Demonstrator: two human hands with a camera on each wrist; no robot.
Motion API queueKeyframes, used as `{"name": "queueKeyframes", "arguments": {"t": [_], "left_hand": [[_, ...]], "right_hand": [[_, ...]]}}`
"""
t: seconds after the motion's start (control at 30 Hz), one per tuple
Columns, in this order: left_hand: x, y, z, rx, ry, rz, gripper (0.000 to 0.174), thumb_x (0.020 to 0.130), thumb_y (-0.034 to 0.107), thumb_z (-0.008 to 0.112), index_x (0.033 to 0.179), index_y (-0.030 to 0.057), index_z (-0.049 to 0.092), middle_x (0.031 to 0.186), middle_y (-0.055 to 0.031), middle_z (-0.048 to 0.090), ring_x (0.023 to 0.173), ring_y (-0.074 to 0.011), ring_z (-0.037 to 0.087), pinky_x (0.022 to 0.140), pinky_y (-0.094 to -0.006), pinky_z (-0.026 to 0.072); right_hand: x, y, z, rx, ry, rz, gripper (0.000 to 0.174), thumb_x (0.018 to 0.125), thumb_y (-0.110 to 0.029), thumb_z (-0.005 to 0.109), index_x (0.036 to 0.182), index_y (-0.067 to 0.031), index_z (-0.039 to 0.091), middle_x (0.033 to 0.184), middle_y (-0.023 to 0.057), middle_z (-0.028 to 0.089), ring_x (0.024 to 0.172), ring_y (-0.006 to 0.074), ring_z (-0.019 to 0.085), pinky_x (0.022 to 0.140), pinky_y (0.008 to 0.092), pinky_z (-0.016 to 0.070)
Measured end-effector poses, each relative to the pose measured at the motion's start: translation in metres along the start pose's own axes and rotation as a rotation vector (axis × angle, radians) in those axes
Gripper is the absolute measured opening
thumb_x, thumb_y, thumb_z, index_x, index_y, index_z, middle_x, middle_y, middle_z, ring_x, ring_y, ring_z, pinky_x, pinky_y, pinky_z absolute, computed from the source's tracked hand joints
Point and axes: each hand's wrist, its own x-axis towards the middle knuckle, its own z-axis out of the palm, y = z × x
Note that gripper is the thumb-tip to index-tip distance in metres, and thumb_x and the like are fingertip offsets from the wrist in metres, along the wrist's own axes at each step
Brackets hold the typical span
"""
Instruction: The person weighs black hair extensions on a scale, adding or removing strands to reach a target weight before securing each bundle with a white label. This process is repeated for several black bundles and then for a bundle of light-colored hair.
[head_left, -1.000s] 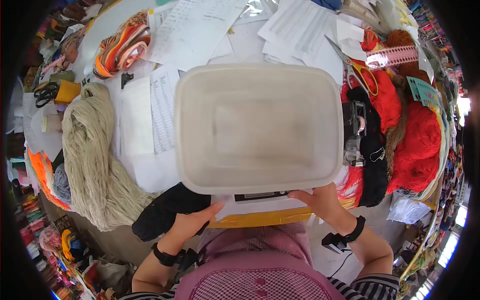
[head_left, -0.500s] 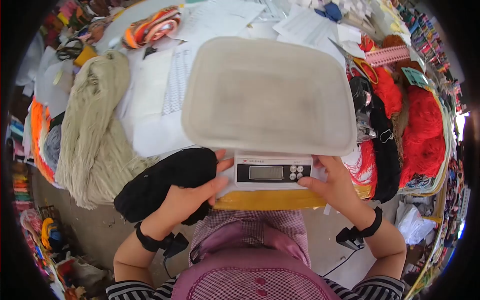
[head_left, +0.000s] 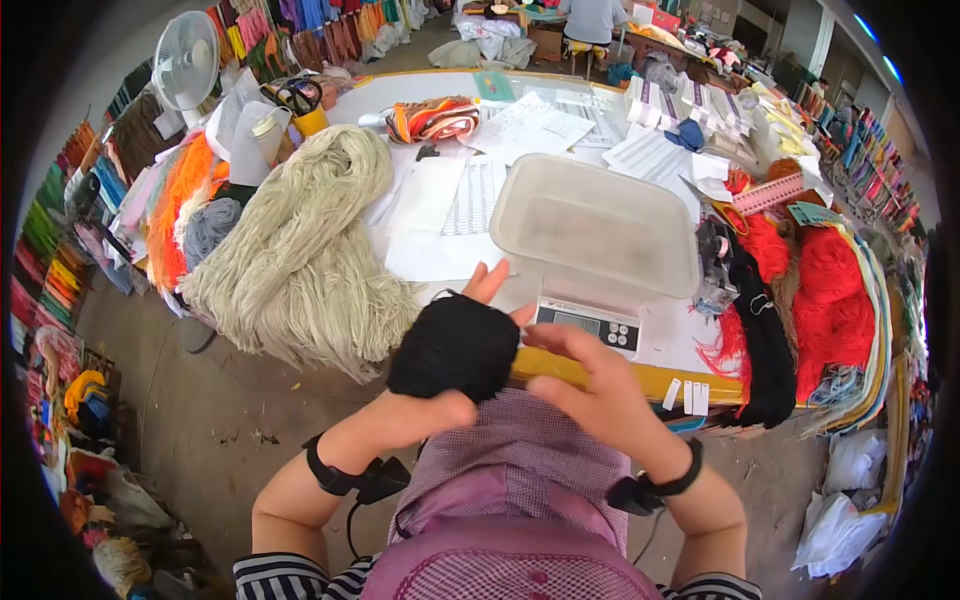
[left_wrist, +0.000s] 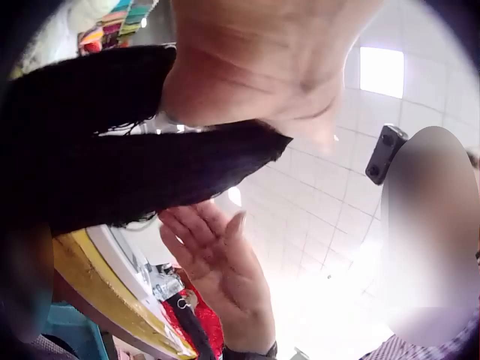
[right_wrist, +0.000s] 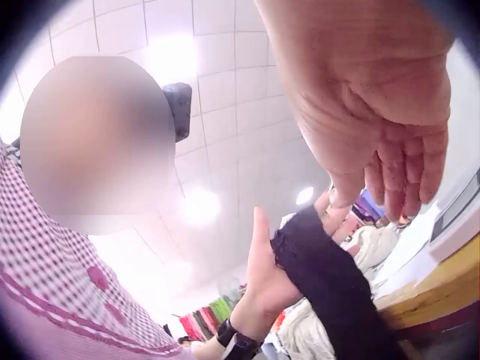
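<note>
Carries black yarn bundle [head_left: 455,345] raised by the near edge of the table [head_left: 650,378], left of the digital scale [head_left: 585,325]. Supports bundle on left hand [right_wrist: 271,279], draped across palm between thumb and fingers; has thumb and fingers extended, grip unclenched. Holds right hand [head_left: 595,380] just beside bundle, palm turned toward it, thumb spread from fingers, grip released. Cannot tell whether right fingertips touch bundle. Wears black wrist straps [head_left: 332,466], striped sleeves [head_left: 280,573], pink checked garment [head_left: 510,450]. Has pale plastic tub [head_left: 600,225] on scale, with display and buttons exposed in front. Has beige yarn [head_left: 300,250] heaped at left, running over the table edge; grey yarn [head_left: 210,230] beside it. Has papers [head_left: 475,195] between beige yarn and tub, multicoloured skein [head_left: 432,120] behind papers. Has second black hank [head_left: 765,345] right of scale, red yarn [head_left: 830,300] further right. Shows white fan [head_left: 187,62] at far left.
</note>
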Motion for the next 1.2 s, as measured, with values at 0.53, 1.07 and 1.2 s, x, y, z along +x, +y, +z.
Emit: {"name": "queueKeyframes", "arguments": {"t": [0.53, 1.07, 1.2], "left_hand": [[-0.001, 0.008, 0.011, -1.351, 0.456, -0.293, 0.095, 0.087, 0.077, 0.034, 0.153, 0.0098, 0.017, 0.155, -0.0173, 0.027, 0.143, -0.0317, 0.027, 0.113, -0.0467, 0.0284], [-0.003, -0.012, -0.051, -1.162, 0.663, -0.19, 0.077, 0.096, 0.061, 0.038, 0.144, 0.0024, 0.031, 0.15, -0.0191, 0.036, 0.138, -0.0292, 0.036, 0.114, -0.0404, 0.0263], [-0.013, -0.011, -0.084, -1.025, 0.74, -0.04, 0.068, 0.099, 0.047, 0.042, 0.145, 0.0005, 0.027, 0.151, -0.0194, 0.033, 0.142, -0.031, 0.03, 0.118, -0.0414, 0.0216]], "right_hand": [[0.004, -0.009, 0.025, -0.028, 0.117, -0.235, 0.039, 0.085, -0.012, 0.068, 0.121, -0.0067, 0.054, 0.096, 0.0119, 0.058, 0.093, 0.0286, 0.057, 0.081, 0.0365, 0.0472], [-0.056, -0.006, 0.003, -0.005, -0.441, -0.264, 0.012, 0.088, -0.016, 0.064, 0.089, -0.0053, 0.06, 0.081, 0.0116, 0.057, 0.078, 0.0329, 0.056, 0.068, 0.0394, 0.0451], [-0.1, 0.005, -0.031, -0.072, -0.571, -0.042, 0.01, 0.088, -0.015, 0.064, 0.089, -0.0058, 0.061, 0.081, 0.0124, 0.058, 0.078, 0.0336, 0.057, 0.068, 0.0404, 0.0458]]}}
